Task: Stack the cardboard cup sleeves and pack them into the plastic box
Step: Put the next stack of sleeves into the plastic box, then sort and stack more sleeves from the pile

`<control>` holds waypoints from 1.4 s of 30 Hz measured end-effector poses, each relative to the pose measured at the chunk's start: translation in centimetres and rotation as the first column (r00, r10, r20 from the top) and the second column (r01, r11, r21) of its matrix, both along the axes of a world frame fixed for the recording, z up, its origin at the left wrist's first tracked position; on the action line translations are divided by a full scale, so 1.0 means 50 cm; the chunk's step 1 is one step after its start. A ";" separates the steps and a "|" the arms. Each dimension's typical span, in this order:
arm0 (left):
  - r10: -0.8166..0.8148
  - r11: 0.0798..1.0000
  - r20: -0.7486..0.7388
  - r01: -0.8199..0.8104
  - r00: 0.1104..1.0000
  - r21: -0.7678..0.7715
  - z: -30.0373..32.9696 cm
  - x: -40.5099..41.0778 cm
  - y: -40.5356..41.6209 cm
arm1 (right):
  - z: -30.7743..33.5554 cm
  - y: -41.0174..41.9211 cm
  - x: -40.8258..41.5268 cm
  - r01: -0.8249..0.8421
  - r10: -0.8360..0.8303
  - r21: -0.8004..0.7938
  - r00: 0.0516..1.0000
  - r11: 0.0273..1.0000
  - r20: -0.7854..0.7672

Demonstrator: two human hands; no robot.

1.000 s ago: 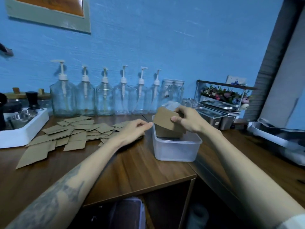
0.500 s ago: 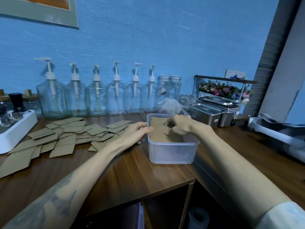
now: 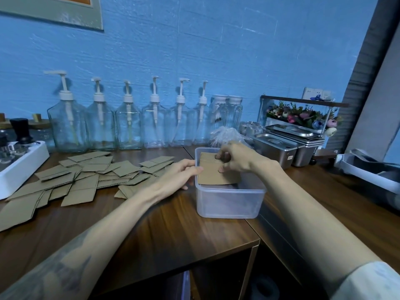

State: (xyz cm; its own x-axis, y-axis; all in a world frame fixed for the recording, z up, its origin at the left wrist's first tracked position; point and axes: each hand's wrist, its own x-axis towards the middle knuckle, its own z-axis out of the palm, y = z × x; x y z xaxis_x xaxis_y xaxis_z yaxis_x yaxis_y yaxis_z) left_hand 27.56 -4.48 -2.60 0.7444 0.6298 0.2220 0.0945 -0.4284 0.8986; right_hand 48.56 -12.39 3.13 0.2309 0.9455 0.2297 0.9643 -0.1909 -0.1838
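Head view: right hand [image 3: 237, 158] pinches a stack of sleeves [image 3: 213, 172] over the plastic box [image 3: 229, 200]; left hand [image 3: 179, 176], fingers loosely spread, touches its rim. Beyond the left hand, loose sleeves [image 3: 86, 176] litter the wooden counter [image 3: 173, 230]. Behind, six pump bottles [image 3: 127, 122] line a blue wall [image 3: 216, 50].

- My right hand [image 3: 236, 159] covers the far right part of the sleeve stack [image 3: 214, 173]; the number of sleeves in it cannot be counted.
- The frosted wall of the plastic box [image 3: 227, 202] blurs whatever sits lower inside.
- My left hand [image 3: 177, 176] hides the nearest loose sleeves [image 3: 91, 176].
- The white tray [image 3: 23, 165] and the framed picture [image 3: 65, 11] are cut off by the frame edges.
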 end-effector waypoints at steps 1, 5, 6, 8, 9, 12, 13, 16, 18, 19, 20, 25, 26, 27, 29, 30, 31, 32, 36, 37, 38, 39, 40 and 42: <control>0.000 1.000 0.001 0.000 1.000 0.002 -0.001 0.000 0.000 | -0.001 0.000 0.002 -0.003 0.003 0.003 1.000 1.000 0.001; -0.005 1.000 -0.001 0.005 1.000 0.008 -0.002 -0.005 -0.003 | 0.002 -0.004 0.006 -0.003 0.003 -0.002 1.000 1.000 -0.015; -0.002 1.000 0.001 0.002 1.000 0.012 -0.001 -0.006 -0.004 | 0.003 -0.006 0.006 0.002 -0.002 -0.004 0.999 1.000 -0.037; 0.010 1.000 0.004 -0.011 1.000 0.023 0.001 -0.010 -0.005 | 0.003 -0.006 0.008 0.011 -0.011 -0.001 0.997 1.000 -0.078; 0.013 1.000 0.007 -0.013 1.000 0.026 0.000 -0.012 -0.004 | 0.002 -0.006 0.010 0.014 -0.014 0.003 0.996 1.000 -0.089; 0.018 0.999 -0.001 -0.018 1.000 0.037 -0.002 -0.013 0.005 | 0.002 -0.006 0.012 0.025 -0.024 0.013 0.995 1.000 -0.095; 0.023 0.999 -0.004 -0.023 1.000 0.042 -0.003 -0.014 0.008 | 0.002 -0.006 0.012 0.025 -0.023 0.019 0.994 1.000 -0.103; 0.063 0.997 0.030 -0.064 0.998 0.036 -0.003 -0.014 0.017 | 0.004 -0.008 0.014 0.023 -0.018 0.037 0.992 0.999 -0.128; 0.101 0.994 0.055 -0.103 0.993 0.043 -0.003 -0.014 0.022 | 0.005 -0.009 0.015 0.019 -0.014 0.041 0.991 0.999 -0.137; 0.114 0.992 0.059 -0.117 0.992 0.048 -0.003 -0.014 0.025 | 0.005 -0.010 0.014 0.018 -0.012 0.042 0.990 0.999 -0.140; 0.124 0.990 0.058 -0.127 0.991 0.054 -0.003 -0.014 0.027 | 0.005 -0.011 0.014 0.018 -0.012 0.042 0.990 0.999 -0.144; 0.156 0.980 0.060 -0.163 0.986 0.117 0.001 -0.019 0.025 | 0.007 -0.015 0.012 0.004 0.007 0.064 0.987 0.998 -0.161; 0.166 0.972 0.057 -0.173 0.984 0.161 0.004 -0.022 0.022 | 0.008 -0.015 0.011 0.001 0.010 0.072 0.987 0.997 -0.160; 0.179 0.957 0.048 -0.185 0.983 0.223 0.006 -0.027 0.022 | 0.009 -0.016 0.007 -0.002 0.014 0.081 0.988 0.997 -0.157; 0.214 0.909 0.013 -0.204 0.977 0.364 0.009 -0.040 0.024 | 0.013 -0.015 -0.004 -0.001 0.015 0.090 0.988 0.996 -0.153; 0.232 0.881 -0.006 -0.208 0.973 0.426 0.011 -0.047 0.029 | 0.014 -0.013 -0.010 -0.002 0.016 0.089 0.988 0.996 -0.151; 0.252 0.856 -0.025 -0.211 0.967 0.472 0.012 -0.056 0.034 | 0.018 -0.011 -0.020 -0.008 0.021 0.087 0.989 0.996 -0.144; 0.269 0.837 -0.043 -0.212 0.962 0.504 0.014 -0.065 0.040 | 0.022 -0.010 -0.031 -0.016 0.029 0.090 0.990 0.996 -0.140; 0.332 0.789 -0.114 -0.209 0.937 0.578 0.035 -0.123 0.056 | 0.051 -0.002 -0.101 -0.058 0.070 0.129 0.993 0.990 -0.091; 0.345 0.780 -0.128 -0.208 0.930 0.590 0.041 -0.142 0.059 | 0.059 0.002 -0.122 -0.069 0.079 0.135 0.994 0.988 -0.070; 0.359 0.770 -0.142 -0.207 0.923 0.604 0.045 -0.161 0.063 | 0.064 0.008 -0.144 -0.090 0.099 0.140 0.994 0.986 -0.056; 0.373 0.763 -0.154 -0.208 0.915 0.612 0.048 -0.181 0.068 | 0.069 0.017 -0.165 -0.121 0.129 0.144 0.990 0.982 -0.048; 0.387 0.761 -0.165 -0.213 0.907 0.613 0.050 -0.203 0.073 | 0.071 0.027 -0.187 -0.153 0.160 0.143 0.986 0.978 -0.037; 0.424 0.755 -0.183 -0.234 0.887 0.613 0.053 -0.249 0.086 | 0.070 0.050 -0.235 -0.209 0.210 0.116 0.978 0.971 0.000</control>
